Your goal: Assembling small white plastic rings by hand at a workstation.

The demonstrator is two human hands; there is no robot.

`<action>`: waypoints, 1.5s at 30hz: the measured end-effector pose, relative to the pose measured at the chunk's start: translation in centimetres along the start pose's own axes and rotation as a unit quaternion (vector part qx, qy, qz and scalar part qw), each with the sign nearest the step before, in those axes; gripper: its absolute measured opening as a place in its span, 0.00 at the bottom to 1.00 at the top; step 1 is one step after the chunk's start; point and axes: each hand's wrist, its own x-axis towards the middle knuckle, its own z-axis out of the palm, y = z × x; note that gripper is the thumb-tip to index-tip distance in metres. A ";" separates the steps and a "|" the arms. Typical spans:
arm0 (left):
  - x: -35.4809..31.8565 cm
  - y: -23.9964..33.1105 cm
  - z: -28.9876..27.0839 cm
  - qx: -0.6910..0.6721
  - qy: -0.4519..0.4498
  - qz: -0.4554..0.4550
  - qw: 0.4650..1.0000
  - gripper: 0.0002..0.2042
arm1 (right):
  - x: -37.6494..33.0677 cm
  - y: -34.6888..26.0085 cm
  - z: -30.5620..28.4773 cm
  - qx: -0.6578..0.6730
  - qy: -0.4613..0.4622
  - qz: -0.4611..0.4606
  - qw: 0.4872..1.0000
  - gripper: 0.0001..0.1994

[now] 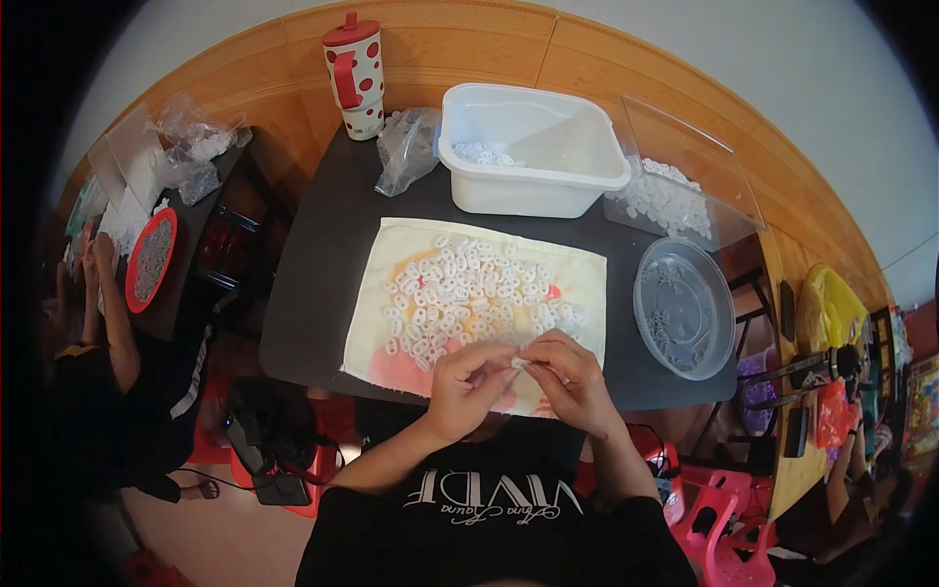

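Close together over the near edge of a cream cloth (391, 245), my left hand (468, 389) and my right hand (570, 380) pinch a small white plastic piece (519, 363) between their fingertips. Fingers cover most of it, so its exact shape is hidden. Just beyond my hands, many small white oval pieces with two holes (460, 284) lie spread over the cloth, some overlapping. The cloth carries pink and yellow print and lies on a dark table (313, 284).
Behind the cloth stands a white tub (528, 191) with some white pieces inside. A clear box (675, 201) of white parts and a round clear tray (685, 308) of tiny parts are at right. A plastic bag (407, 147) and a dotted tumbler (364, 83) stand back left. Other people work either side.
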 end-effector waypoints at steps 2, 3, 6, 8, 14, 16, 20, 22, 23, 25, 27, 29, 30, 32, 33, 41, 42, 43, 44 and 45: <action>-0.1 0.0 0.1 -0.020 0.003 -0.010 1.000 0.16 | -0.3 0.1 0.1 0.025 -0.001 0.020 1.000 0.12; -0.1 0.0 0.1 -0.041 0.004 -0.019 0.999 0.15 | -0.5 0.1 0.1 0.048 -0.002 0.039 0.998 0.12; -0.1 -0.3 0.1 -0.055 -0.008 -0.025 0.998 0.16 | -0.8 0.4 0.0 0.064 -0.006 0.069 0.996 0.13; 0.0 -0.4 0.1 -0.045 -0.013 -0.020 0.999 0.17 | -0.9 0.4 0.0 0.082 -0.003 0.079 0.993 0.13; 0.3 0.0 0.3 0.127 -0.025 0.050 0.990 0.20 | -1.3 0.9 0.1 0.062 -0.002 0.066 0.996 0.12; 0.6 -0.2 0.4 0.209 -0.016 0.107 0.972 0.20 | -1.5 1.5 0.3 0.020 -0.003 0.045 0.999 0.12; 0.9 0.0 0.9 0.334 -0.030 0.169 0.927 0.17 | -1.6 1.8 0.5 -0.092 -0.010 -0.018 0.996 0.12; 1.0 0.0 1.0 0.336 -0.028 0.183 0.924 0.16 | -1.6 1.6 0.4 -0.119 -0.020 -0.032 0.992 0.12; 1.0 0.0 1.0 0.342 -0.030 0.187 0.920 0.16 | -1.5 1.5 0.4 -0.126 -0.019 -0.047 0.991 0.12; 1.0 -0.1 0.9 0.348 -0.033 0.191 0.917 0.16 | -1.5 1.5 0.4 -0.134 -0.017 -0.062 0.989 0.12; 0.9 -0.3 0.9 0.350 -0.031 0.189 0.917 0.16 | -1.6 1.6 0.5 -0.136 -0.002 -0.071 0.988 0.13; 0.9 -0.1 0.6 0.340 -0.036 0.192 0.920 0.15 | -1.5 1.4 0.4 -0.134 -0.004 -0.071 0.988 0.12; 0.9 0.0 0.5 0.330 -0.042 0.196 0.923 0.14 | -1.5 1.3 0.3 -0.132 -0.006 -0.071 0.989 0.12; 1.0 0.2 0.0 0.328 -0.054 0.200 0.922 0.13 | -1.6 1.4 0.4 -0.134 -0.004 -0.080 0.988 0.12; 1.0 0.2 -0.2 0.327 -0.065 0.202 0.921 0.12 | -1.7 1.4 0.5 -0.134 -0.005 -0.089 0.987 0.12; 0.8 0.3 -0.2 0.345 -0.082 0.218 0.909 0.11 | -1.6 1.2 0.5 -0.145 -0.032 -0.114 0.982 0.14; 0.8 0.4 -0.2 0.349 -0.089 0.222 0.906 0.11 | -1.6 1.2 0.5 -0.142 -0.033 -0.120 0.982 0.14; 0.8 0.5 -0.1 0.348 -0.089 0.222 0.906 0.11 | -1.7 1.3 0.5 -0.143 -0.033 -0.120 0.982 0.14; 0.8 0.6 0.0 0.355 -0.095 0.223 0.903 0.11 | -1.8 1.3 0.5 -0.150 -0.046 -0.117 0.981 0.15; 0.8 0.7 0.0 0.361 -0.101 0.223 0.900 0.10 | -1.8 1.3 0.5 -0.158 -0.059 -0.115 0.979 0.15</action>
